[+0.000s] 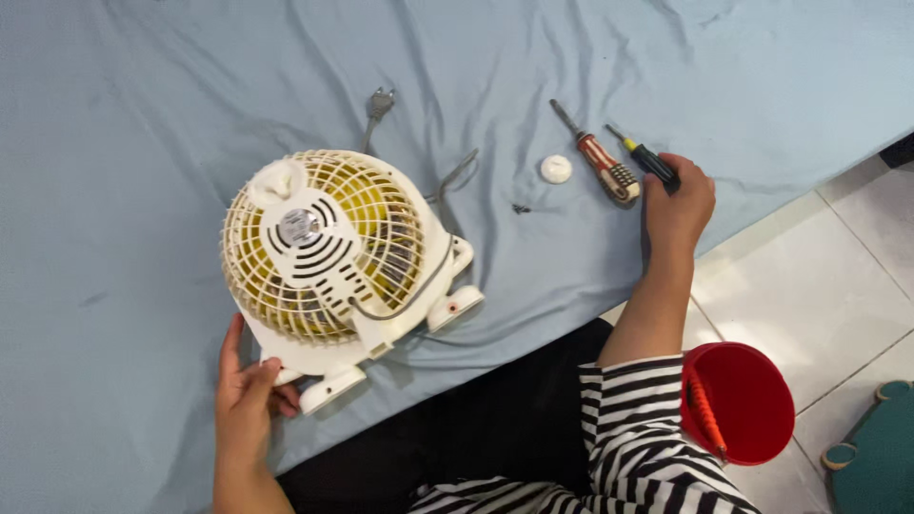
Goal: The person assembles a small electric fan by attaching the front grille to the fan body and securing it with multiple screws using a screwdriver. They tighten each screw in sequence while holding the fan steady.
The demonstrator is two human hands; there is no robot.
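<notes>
Right hand [678,202] fingers closed around the black-handled, yellow-collared screwdriver [645,158] on the light blue cloth [143,114], shaft pointing away. Left hand [246,400] fingers loosely curled against the base edge of the white-and-yellow round plastic fan [328,252], lying grille-up.

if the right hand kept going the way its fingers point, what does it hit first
The right hand points up the sheet and already touches the black-handled screwdriver. Beyond that lies only bare blue sheet as far as the picture shows; the red-handled screwdriver lies off to its left.
</notes>
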